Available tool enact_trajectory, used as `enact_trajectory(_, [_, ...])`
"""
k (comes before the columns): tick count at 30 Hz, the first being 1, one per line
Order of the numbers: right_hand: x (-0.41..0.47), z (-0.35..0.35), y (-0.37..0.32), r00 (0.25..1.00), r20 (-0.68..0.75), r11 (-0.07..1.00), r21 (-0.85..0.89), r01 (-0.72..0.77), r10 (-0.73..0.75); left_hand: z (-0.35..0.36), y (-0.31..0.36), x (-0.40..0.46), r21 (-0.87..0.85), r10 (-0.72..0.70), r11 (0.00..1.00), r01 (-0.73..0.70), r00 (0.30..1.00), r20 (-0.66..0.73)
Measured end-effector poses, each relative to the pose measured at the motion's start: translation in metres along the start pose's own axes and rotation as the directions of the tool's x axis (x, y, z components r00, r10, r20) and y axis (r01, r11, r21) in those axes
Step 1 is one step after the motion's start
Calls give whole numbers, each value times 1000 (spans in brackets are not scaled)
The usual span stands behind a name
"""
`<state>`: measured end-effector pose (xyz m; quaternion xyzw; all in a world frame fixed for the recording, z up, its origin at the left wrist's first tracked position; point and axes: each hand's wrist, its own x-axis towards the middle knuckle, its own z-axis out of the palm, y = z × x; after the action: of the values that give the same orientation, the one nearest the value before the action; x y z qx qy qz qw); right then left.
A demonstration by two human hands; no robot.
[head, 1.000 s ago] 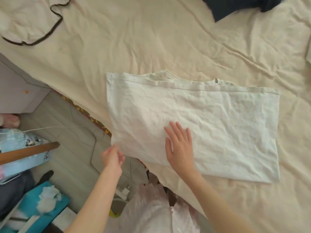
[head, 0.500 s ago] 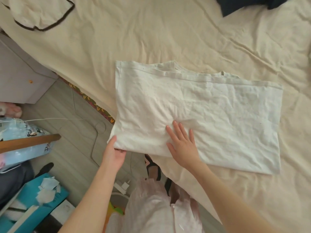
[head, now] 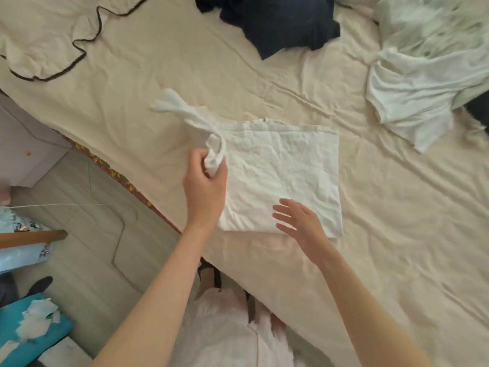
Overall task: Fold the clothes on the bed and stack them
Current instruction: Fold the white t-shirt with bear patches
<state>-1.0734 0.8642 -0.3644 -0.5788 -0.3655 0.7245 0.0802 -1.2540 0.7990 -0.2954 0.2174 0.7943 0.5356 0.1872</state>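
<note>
A white T-shirt (head: 285,176) lies half-folded on the cream bed sheet (head: 397,260) near the bed's left edge. My left hand (head: 205,184) grips the shirt's bunched left edge and lifts it up over the folded part; a strip of fabric trails back to the upper left. My right hand (head: 300,221) hovers with spread, straight fingers over the shirt's near edge, holding nothing. A dark navy garment (head: 277,19) lies crumpled at the top centre. A pale white-green shirt (head: 423,75) lies in a heap at the upper right.
A cream cloth with dark trim (head: 45,41) lies at the upper left of the bed. The bed edge runs diagonally past my left forearm. Below it are a wooden floor (head: 87,234), a white cabinet (head: 23,144) and a teal box with tissues (head: 29,324).
My left hand took hold of the shirt's left edge and carried it up and to the right, halving the shirt's width. My right hand lifted off the fabric and shifted right.
</note>
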Motion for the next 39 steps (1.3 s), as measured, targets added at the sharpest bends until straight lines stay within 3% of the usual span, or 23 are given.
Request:
enact_trajectory(2, [-8, -45, -1, 999, -47, 986, 168, 4, 4, 53, 18, -25, 62, 116, 990, -130, 975, 190])
enact_trajectory(4, [-10, -85, 0, 995, -95, 953, 303, 10, 19, 103, 21, -51, 210, 157, 938, -275, 880, 449])
enact_trajectory(6, [-6, -116, 5, 991, -126, 950, 313, 9, 33, 141, 1, -73, 357, 56, 828, -432, 698, 714])
enact_trajectory(8, [1, -133, 13, 989, -133, 963, 270, -21, 59, 156, -29, -90, 486, -147, 728, -484, 582, 799])
enact_trajectory(10, [9, -139, 18, 986, -148, 966, 255, -39, 78, 146, -62, -99, 604, -247, 633, -483, 614, 750])
enact_trajectory(13, [24, -139, 20, 959, -276, 979, 202, -10, 67, 110, -102, -103, 714, -214, 500, -490, 729, 650])
enact_trajectory(15, [38, -139, 21, 930, -360, 991, 136, -18, 67, 88, -117, -98, 744, -184, 475, -471, 774, 607])
enact_trajectory(18, [55, -140, 20, 924, -365, 993, 47, -105, 115, 77, -124, -90, 749, -145, 477, -459, 800, 582])
enact_trajectory(21, [69, -141, 15, 927, -339, 986, 102, -134, 161, 79, -123, -83, 759, -116, 456, -465, 814, 569])
enact_trajectory(26, [69, -143, 0, 913, -368, 961, 268, -75, 174, 84, -117, -75, 773, -100, 420, -475, 823, 559])
enact_trajectory(30, [55, -153, 3, 922, -313, 925, 365, -104, 227, 71, -116, -66, 738, -26, 431, -520, 810, 586])
enact_trajectory(35, [44, -162, 35, 929, -284, 947, 280, -158, 239, 51, -116, -64, 666, 50, 378, -643, 733, 679])
enact_trajectory(39, [44, -160, 51, 926, -333, 981, 135, -139, 176, 47, -120, -68, 655, 44, 386, -650, 722, 690])
